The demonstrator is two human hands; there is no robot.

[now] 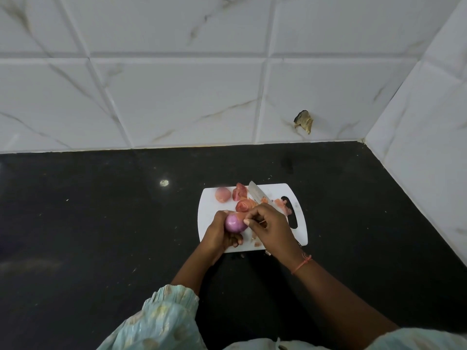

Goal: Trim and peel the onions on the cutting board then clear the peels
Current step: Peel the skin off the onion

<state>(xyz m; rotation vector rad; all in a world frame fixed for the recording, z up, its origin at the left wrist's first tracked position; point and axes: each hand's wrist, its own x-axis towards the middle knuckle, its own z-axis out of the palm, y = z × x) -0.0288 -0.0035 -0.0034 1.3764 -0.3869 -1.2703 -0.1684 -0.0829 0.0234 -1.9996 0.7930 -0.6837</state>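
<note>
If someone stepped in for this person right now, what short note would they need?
Left hand grips a purple onion, its outer skin mostly off.
Right hand holds the knife and picks at the onion's end.
Another onion sits at the far left of the white cutting board.
Peels lie piled mid-board.
Left: finish peeling, then clear the peels.

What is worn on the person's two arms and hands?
Both hands are bare. The left hand has no ring or band in view. The right hand has a thin orange thread tied around the wrist. Pale green gathered sleeves with faint yellowish spots cover the upper arms.
</note>
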